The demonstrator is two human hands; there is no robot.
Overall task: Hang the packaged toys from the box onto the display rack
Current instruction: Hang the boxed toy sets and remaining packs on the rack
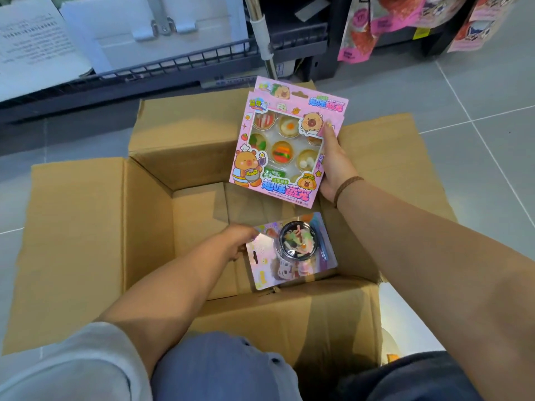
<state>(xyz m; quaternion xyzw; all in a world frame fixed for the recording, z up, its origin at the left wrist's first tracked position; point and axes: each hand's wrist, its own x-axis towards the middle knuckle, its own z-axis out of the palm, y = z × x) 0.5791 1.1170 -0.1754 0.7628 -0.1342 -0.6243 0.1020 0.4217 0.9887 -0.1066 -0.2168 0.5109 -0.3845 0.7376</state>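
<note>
An open cardboard box (86, 227) stands on the floor in front of my knees. My right hand (335, 166) grips the right edge of a stack of two pink windowed toy boxes (278, 146) showing small food bowls, held above the box's far side. My left hand (238, 240) reaches into the box and holds the left edge of a shiny blister card (266, 270) with a black bowl toy. The rest of the box floor visible beside it is bare cardboard.
A dark wire display shelf (173, 62) with white papers and a metal pole (263, 39) stands just beyond the box. Pink packaged goods (362, 27) hang at the upper right. Grey floor tiles (463, 91) surround the box.
</note>
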